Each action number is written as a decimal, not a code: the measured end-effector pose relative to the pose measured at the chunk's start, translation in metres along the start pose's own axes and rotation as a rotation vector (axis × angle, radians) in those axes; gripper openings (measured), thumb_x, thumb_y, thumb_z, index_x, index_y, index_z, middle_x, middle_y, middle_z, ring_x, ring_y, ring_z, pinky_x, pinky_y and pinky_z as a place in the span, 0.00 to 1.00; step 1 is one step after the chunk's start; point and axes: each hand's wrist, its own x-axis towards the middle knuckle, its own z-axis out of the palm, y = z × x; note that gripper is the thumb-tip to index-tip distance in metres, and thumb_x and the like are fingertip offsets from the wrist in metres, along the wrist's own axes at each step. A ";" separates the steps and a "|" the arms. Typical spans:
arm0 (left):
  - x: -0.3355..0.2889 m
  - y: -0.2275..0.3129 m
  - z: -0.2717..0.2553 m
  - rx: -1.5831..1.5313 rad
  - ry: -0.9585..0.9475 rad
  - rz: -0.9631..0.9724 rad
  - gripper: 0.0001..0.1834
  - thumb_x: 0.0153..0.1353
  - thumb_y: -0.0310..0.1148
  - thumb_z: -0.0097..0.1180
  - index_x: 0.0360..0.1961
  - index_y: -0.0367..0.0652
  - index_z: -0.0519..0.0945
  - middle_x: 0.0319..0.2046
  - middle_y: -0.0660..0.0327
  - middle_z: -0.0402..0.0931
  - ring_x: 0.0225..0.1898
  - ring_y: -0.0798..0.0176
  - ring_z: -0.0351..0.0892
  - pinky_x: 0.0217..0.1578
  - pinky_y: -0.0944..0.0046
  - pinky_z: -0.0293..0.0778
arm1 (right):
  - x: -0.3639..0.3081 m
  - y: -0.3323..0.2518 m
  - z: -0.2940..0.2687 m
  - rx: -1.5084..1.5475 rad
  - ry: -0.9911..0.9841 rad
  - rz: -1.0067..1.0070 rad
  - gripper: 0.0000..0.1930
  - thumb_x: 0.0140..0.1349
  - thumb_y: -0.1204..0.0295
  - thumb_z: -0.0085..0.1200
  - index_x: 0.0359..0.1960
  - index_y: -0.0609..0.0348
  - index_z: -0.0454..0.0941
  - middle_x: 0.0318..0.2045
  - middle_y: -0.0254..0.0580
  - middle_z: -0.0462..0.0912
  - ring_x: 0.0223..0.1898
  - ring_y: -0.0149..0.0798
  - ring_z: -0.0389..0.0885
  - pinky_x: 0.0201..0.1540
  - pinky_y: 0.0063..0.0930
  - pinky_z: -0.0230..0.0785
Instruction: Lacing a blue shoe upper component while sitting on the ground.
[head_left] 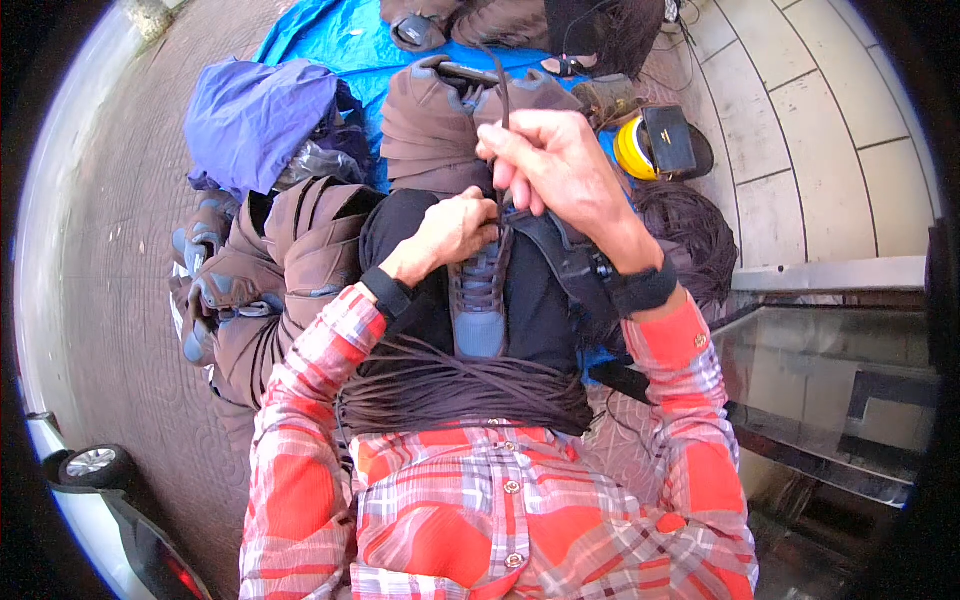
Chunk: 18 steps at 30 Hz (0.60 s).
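Observation:
A brown and blue-grey shoe upper (pixel 479 300) rests between my knees, its toe toward me and dark laces crossed down its front. My left hand (pixel 450 236) is closed in a pinch at the top of the lacing, on the shoe upper's edge. My right hand (pixel 560 165) is raised just above and to the right, thumb and fingers closed on a dark shoelace (pixel 503 85). The lace runs upward past the fingers and down to the shoe upper. Across my lap lies a thick bundle of loose dark laces (pixel 460 388).
Stacks of brown uppers (pixel 310 240) stand at the left, with another stack (pixel 435 135) ahead on a blue tarp (pixel 330 30). A purple cloth (pixel 260 120) lies far left. At the right are a lace heap (pixel 690 235), a yellow round object (pixel 632 150) and a glass-fronted case (pixel 820 370).

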 end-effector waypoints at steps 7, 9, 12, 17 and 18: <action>-0.038 0.012 0.013 -0.118 0.267 0.188 0.10 0.49 0.33 0.63 0.32 0.43 0.79 0.31 0.57 0.70 0.34 0.52 0.75 0.35 0.59 0.72 | 0.018 0.019 -0.010 -0.045 0.110 -0.006 0.15 0.62 0.62 0.50 0.29 0.63 0.79 0.18 0.33 0.77 0.14 0.22 0.72 0.13 0.16 0.62; -0.034 0.003 0.020 -0.139 0.243 0.242 0.08 0.49 0.32 0.62 0.29 0.42 0.77 0.30 0.57 0.69 0.34 0.52 0.73 0.35 0.58 0.71 | 0.017 0.016 -0.005 -0.038 0.087 -0.009 0.15 0.62 0.62 0.50 0.29 0.63 0.79 0.17 0.33 0.77 0.14 0.22 0.72 0.13 0.16 0.61; -0.027 -0.003 0.021 -0.112 0.248 0.269 0.07 0.51 0.31 0.59 0.28 0.41 0.75 0.30 0.57 0.67 0.34 0.51 0.71 0.34 0.56 0.69 | 0.019 0.016 0.000 -0.030 0.086 -0.012 0.14 0.62 0.63 0.51 0.26 0.62 0.78 0.17 0.33 0.77 0.13 0.22 0.71 0.13 0.18 0.60; -0.025 0.003 0.028 0.039 0.223 0.192 0.08 0.50 0.29 0.59 0.29 0.41 0.73 0.31 0.58 0.67 0.38 0.54 0.69 0.38 0.56 0.67 | 0.020 0.018 0.013 -0.107 0.013 -0.087 0.17 0.60 0.63 0.53 0.20 0.63 0.74 0.15 0.38 0.76 0.14 0.26 0.72 0.16 0.24 0.63; -0.025 0.001 0.027 0.042 0.223 0.191 0.08 0.50 0.29 0.59 0.29 0.41 0.73 0.31 0.58 0.67 0.38 0.54 0.69 0.38 0.56 0.67 | 0.019 0.011 0.017 -0.130 -0.001 -0.100 0.17 0.60 0.63 0.53 0.20 0.64 0.74 0.14 0.39 0.76 0.14 0.27 0.73 0.17 0.25 0.64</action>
